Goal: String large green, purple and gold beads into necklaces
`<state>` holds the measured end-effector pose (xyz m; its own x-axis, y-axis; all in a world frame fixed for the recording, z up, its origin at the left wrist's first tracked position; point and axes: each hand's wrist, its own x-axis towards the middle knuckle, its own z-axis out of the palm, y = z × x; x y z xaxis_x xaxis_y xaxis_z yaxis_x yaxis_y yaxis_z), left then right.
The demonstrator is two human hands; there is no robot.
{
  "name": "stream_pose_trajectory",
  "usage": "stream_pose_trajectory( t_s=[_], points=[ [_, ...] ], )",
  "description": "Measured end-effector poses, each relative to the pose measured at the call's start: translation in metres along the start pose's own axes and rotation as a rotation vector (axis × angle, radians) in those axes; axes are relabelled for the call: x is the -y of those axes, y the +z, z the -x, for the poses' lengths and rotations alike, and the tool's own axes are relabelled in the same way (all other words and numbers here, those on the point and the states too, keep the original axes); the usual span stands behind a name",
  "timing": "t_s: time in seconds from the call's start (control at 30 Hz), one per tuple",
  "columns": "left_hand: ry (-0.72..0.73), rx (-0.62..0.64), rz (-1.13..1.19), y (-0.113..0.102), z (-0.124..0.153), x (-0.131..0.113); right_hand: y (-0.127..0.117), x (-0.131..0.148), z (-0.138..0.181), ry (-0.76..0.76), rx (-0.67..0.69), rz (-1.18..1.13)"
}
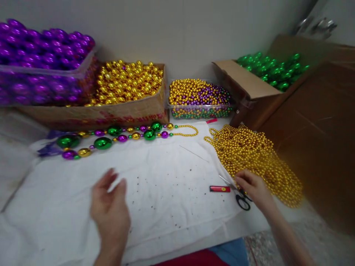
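Note:
My left hand (111, 210) hovers over the white cloth (83, 184), its thumb and fingers apart with nothing between them. My right hand (256, 190) is at the cloth's right edge, fingers curled and thumb drawn in. It partly covers a pair of scissors (243, 203) with black handles, and whether it touches them is unclear. What its fingertips pinch, if anything, is hidden. A red lighter (220, 189) lies just left of the scissors. Beside that hand spreads a heap of gold bead strands (249, 147). A necklace of green, purple and gold beads (122, 138) stretches across the cloth's far side.
Along the wall stand a clear tub of purple balls (41, 79), a cardboard box of gold balls (130, 85), and a clear tray of small mixed beads (199, 98). A carton with green balls (274, 70) rises at right. A thin needle-like rod (194, 153) and dark specks lie on the cloth.

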<state>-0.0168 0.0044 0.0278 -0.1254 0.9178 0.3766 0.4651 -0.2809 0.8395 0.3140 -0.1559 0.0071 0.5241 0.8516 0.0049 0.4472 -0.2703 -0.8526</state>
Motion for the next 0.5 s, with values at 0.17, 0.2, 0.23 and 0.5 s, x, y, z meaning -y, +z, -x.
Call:
stream_pose_trajectory(
  t_s=[0.17, 0.2, 0.23, 0.5],
  points=[
    [0.15, 0.74, 0.11, 0.103, 0.026, -0.028, 0.053, 0.017, 0.007, -0.14, 0.01, 0.192],
    [0.216, 0.801, 0.067, 0.12, 0.028, -0.031, 0.059, 0.019, 0.014, -0.161, 0.006, 0.242],
    [0.284, 0.834, 0.007, 0.135, 0.028, -0.033, 0.061, 0.019, 0.021, -0.171, -0.009, 0.296],
    [0.509, 0.818, -0.374, 0.185, 0.032, -0.031, 0.028, -0.024, 0.067, -0.008, -0.241, 0.65]
  ],
)
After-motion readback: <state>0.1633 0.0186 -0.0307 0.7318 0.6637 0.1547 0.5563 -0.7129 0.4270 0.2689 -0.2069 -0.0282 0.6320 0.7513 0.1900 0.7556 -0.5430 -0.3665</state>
